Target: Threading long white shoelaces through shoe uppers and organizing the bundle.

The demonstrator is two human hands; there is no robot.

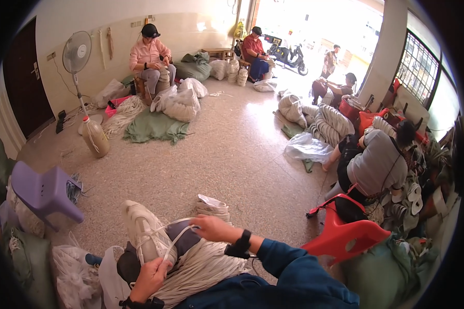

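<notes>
A white sneaker (142,229) rests on my lap, toe pointing away from me. My left hand (150,278) grips its heel end from below. My right hand (214,228), with a black band on the wrist, pinches a white shoelace (178,238) that runs across to the sneaker. Under both hands a thick bundle of white laces (203,268) lies over my knees. A small stack of white soles or shoes (212,207) sits on the floor just beyond my right hand.
A purple plastic stool (44,190) lies tipped at left, a red stool (345,234) at right. Bags of white goods (72,275) crowd my left side. Other people sit working along the back wall and right side; a standing fan (76,54) and a large bottle (95,136) stand at left.
</notes>
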